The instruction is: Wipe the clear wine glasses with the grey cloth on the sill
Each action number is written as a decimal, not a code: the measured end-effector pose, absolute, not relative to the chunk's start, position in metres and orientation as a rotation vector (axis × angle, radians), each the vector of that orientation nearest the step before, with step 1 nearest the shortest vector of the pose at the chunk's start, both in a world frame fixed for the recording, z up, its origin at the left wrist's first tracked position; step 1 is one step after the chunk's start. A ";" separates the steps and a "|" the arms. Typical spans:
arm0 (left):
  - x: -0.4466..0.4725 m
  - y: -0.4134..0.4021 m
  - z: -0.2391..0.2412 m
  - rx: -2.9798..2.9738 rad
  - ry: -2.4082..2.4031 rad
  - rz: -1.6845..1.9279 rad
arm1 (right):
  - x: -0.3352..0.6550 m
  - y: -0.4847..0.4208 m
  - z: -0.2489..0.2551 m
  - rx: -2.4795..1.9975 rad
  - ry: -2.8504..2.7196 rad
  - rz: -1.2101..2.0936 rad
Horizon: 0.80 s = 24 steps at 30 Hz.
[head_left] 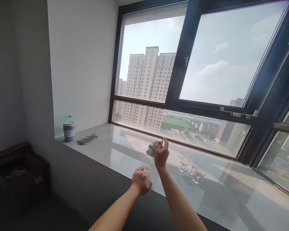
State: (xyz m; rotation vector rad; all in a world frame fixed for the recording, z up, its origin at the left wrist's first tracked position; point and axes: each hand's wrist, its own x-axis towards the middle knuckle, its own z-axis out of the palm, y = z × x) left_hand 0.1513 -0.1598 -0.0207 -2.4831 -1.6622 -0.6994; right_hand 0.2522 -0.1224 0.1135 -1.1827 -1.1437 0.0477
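Note:
My left hand point(141, 180) is closed around the lower part of a clear stemmed glass point(147, 163), just above the front edge of the windowsill. The glass stands roughly upright, its bowl showing above my fingers. My right hand point(161, 153) grips a crumpled pale grey cloth point(152, 149) and holds it just above the rim of that glass. To the right, several clear stemmed glasses point(195, 183) stand close together on the sill, their outlines faint against the reflections.
A glossy pale windowsill point(125, 166) runs below a dark-framed window point(168, 104). At its left end stand a grey-and-white paper cup point(69, 132) and a clear bottle with a green cap point(70, 117), near a blurred-out object point(87, 140). An open cardboard box point(21, 179) sits at lower left.

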 end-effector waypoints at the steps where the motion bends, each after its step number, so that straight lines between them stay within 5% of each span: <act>1: 0.151 -0.160 -0.021 -2.487 -1.676 -0.705 | 0.256 -0.122 0.113 -1.195 -1.168 0.029; 14: 0.150 -0.149 -0.034 -2.480 -1.702 -0.829 | 0.272 -0.123 -0.018 -1.580 -1.297 0.191; 24: 0.150 -0.152 -0.027 -2.498 -1.782 -0.738 | 0.278 -0.129 -0.013 -1.538 -1.404 0.318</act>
